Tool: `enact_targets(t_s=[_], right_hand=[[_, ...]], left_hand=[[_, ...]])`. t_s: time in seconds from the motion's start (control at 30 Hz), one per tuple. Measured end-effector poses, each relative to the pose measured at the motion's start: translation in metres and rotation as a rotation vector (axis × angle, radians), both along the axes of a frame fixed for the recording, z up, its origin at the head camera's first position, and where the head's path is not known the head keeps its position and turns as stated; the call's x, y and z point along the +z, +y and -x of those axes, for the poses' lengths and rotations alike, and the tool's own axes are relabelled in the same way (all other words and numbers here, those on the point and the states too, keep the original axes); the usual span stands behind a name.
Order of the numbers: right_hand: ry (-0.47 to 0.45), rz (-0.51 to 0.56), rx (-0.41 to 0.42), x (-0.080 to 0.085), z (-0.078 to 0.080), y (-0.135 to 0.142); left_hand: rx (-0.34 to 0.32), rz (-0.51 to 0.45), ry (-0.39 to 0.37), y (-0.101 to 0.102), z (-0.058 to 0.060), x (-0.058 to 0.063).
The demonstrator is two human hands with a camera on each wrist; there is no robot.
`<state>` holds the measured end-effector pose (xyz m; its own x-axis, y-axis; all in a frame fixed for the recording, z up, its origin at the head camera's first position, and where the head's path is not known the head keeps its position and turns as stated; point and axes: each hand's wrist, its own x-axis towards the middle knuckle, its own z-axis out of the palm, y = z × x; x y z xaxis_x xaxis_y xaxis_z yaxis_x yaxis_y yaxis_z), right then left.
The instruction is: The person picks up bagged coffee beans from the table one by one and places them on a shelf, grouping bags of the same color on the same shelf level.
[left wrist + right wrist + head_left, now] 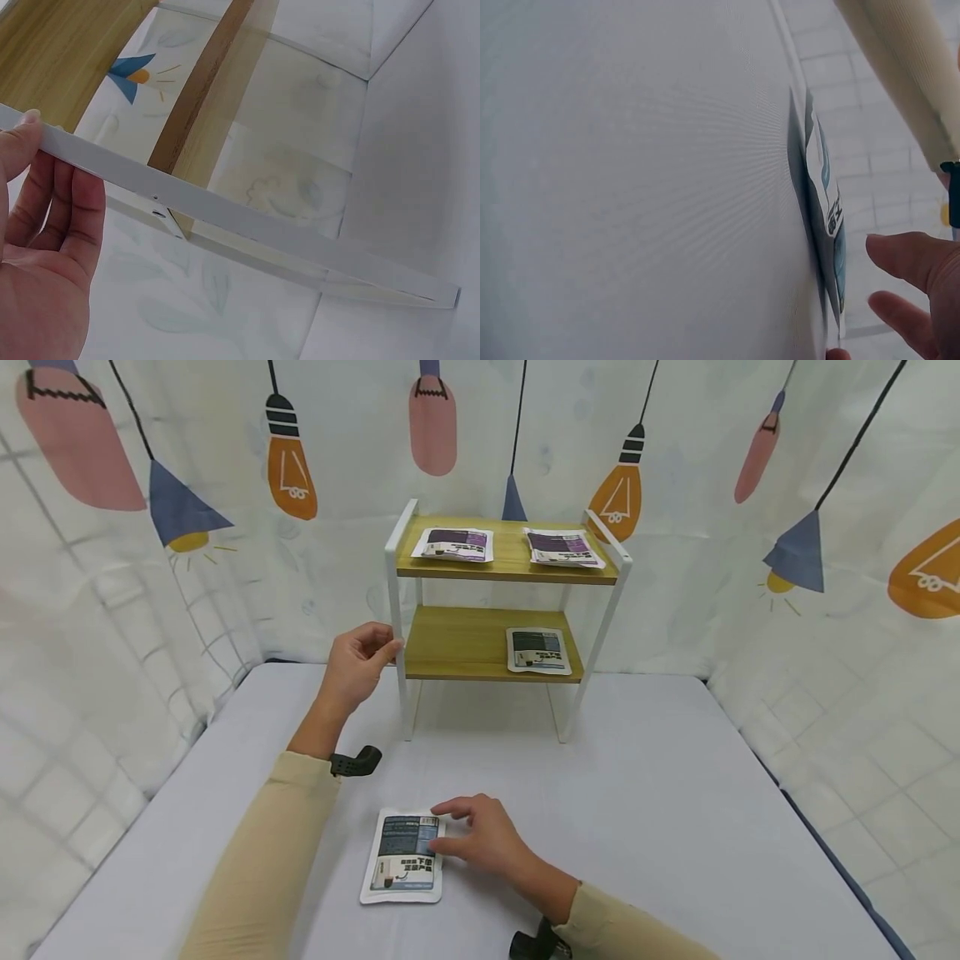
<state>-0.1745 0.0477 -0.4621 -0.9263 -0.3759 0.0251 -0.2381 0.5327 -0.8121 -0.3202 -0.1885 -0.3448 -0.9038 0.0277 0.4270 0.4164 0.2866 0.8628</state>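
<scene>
My left hand (354,667) pinches the white left upright of a two-tier shelf rack (497,574). In the left wrist view, the thumb lies on one side of that white frame (247,206) and curled fingers (79,217) on the other. A flat white pouch (401,870) with a blue-grey printed label lies on the table in front of the rack. Over the pouch's right edge is my right hand (487,837), its thumb and fingers spread apart. The right wrist view shows the pouch (829,202) edge-on, with a gap between it and the thumb.
Two purple-labelled pouches, one left (453,545) and one right (564,549), lie on the top wooden shelf. A dark-labelled pouch (538,651) lies at the right of the lower shelf. White cloth covers the table (660,827); patterned curtains (697,593) hang around it.
</scene>
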Motion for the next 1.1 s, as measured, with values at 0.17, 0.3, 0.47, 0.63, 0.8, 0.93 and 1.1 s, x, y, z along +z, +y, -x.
enact_targets(t_s=[0.17, 0.3, 0.47, 0.63, 0.8, 0.93, 1.1], right_hand=[[-0.015, -0.035, -0.003, 0.001, 0.0, -0.005], [-0.039, -0.065, -0.018, 0.003, -0.002, -0.008], [-0.024, -0.097, -0.012, 0.004, -0.003, -0.014], [-0.009, -0.137, -0.012, 0.005, -0.003, -0.018], [-0.023, -0.146, -0.027, 0.006, -0.004, -0.021], [-0.023, -0.163, -0.042, 0.006, -0.005, -0.025], [-0.007, -0.203, -0.054, 0.004, -0.007, -0.027]], left_hand=[[0.002, -0.001, 0.003, 0.0, 0.001, -0.001], [0.007, -0.003, 0.001, -0.001, 0.0, 0.0], [-0.007, -0.014, 0.014, -0.001, 0.001, -0.001], [-0.034, -0.025, 0.025, -0.001, 0.001, -0.001], [-0.038, -0.026, 0.023, -0.001, 0.001, -0.001], [-0.034, -0.025, 0.024, -0.001, 0.001, -0.001], [-0.03, -0.024, 0.021, 0.0, 0.002, -0.002]])
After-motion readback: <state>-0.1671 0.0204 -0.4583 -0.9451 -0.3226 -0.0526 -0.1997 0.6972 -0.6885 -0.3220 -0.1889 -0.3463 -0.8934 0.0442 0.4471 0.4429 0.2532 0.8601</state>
